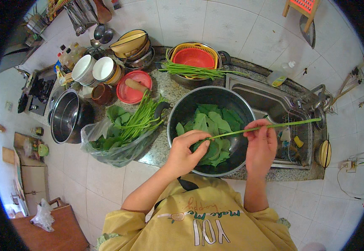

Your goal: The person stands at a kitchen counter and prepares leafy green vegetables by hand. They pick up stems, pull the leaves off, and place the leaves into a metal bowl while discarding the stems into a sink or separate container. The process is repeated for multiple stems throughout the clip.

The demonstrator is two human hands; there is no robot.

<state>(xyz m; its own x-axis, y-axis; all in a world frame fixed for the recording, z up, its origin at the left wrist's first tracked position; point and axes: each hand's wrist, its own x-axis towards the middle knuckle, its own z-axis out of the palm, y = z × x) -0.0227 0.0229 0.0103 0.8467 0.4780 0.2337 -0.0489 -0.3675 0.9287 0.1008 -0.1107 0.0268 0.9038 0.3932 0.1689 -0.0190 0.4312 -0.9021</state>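
Your two hands work over one dark metal bowl [232,98] at the near edge of the table [161,148]. Your left hand [187,151] has its fingers [201,140] curled narrow around the leafy end of a single green stem [265,126], pinching a leaf just above the pile of picked leaves [211,121] in the bowl. Your right hand [260,144] has its fingers [255,125] closed on the same stem near its middle; the bare end sticks out well past those fingers, over the sink [270,102].

Left of your left fingers, one clear plastic bag [110,152] of unpicked greens hangs partly over the table's front edge. One steel pot [64,117] stands beyond it.

Past both sets of fingers, one bundle of long green stalks [194,72] lies across a pan holding two nested baskets, red inside yellow [193,56]. Further left stand one red plate [133,85], two white bowls [94,69] and a stack of metal bowls [131,48].

Open room is scarce: only the granite strip between bag and bowl is bare.
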